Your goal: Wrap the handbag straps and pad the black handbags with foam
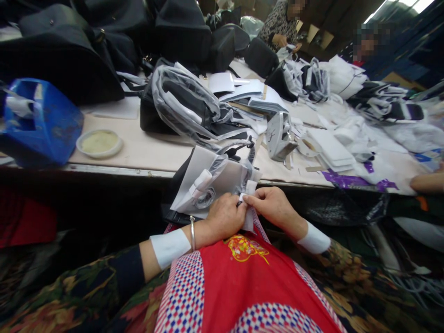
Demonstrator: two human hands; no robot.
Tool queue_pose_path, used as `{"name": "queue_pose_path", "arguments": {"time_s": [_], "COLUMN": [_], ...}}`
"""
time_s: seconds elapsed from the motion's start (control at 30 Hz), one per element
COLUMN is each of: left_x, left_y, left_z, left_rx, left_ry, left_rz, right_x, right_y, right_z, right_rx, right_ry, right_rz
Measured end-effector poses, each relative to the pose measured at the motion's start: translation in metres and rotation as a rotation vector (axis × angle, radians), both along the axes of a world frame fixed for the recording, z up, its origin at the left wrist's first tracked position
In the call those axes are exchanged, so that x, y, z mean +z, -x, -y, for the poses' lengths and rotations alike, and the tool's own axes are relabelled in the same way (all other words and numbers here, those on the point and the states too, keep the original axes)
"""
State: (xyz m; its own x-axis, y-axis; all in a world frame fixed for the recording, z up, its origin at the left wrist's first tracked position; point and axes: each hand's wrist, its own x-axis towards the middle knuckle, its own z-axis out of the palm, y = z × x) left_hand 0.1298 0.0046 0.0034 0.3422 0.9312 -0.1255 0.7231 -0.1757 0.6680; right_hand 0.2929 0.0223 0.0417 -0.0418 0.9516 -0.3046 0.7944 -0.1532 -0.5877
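Note:
My left hand (225,216) and my right hand (271,204) meet in my lap, just below the table's front edge. Both pinch a small white strip of paper or tape (249,217) between the fingertips. It hangs at the lower end of a black bag wrapped in clear plastic and white paper (211,180), which leans from the table edge onto my lap. My left wrist wears a metal bangle and a white band. My right wrist has a white band too. A red apron (253,282) covers my lap.
The beige table (145,150) carries a blue tape dispenser (41,122), a small white dish (99,142), a plastic-wrapped black bag (187,104), stacks of white paper (329,148) and purple tape (343,179). Black bags pile at the back. Other people sit far right.

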Motion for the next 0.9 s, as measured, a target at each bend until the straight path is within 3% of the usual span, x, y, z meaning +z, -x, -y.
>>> {"name": "queue_pose_path", "arguments": {"time_s": [0.17,0.43,0.9], "left_x": [0.000,-0.002,0.001], "left_y": [-0.001,-0.001,0.000], "left_z": [0.000,0.000,0.002], "left_rx": [0.011,-0.014,-0.015], "left_ry": [0.001,-0.020,-0.046], "left_rz": [0.009,0.008,0.003], "right_x": [0.003,0.017,0.014], "right_y": [0.000,-0.009,-0.006], "right_z": [-0.001,0.015,0.017], "right_rx": [0.064,-0.157,-0.204], "right_ry": [-0.086,0.247,0.113], "right_rz": [0.104,-0.338,-0.181]}}
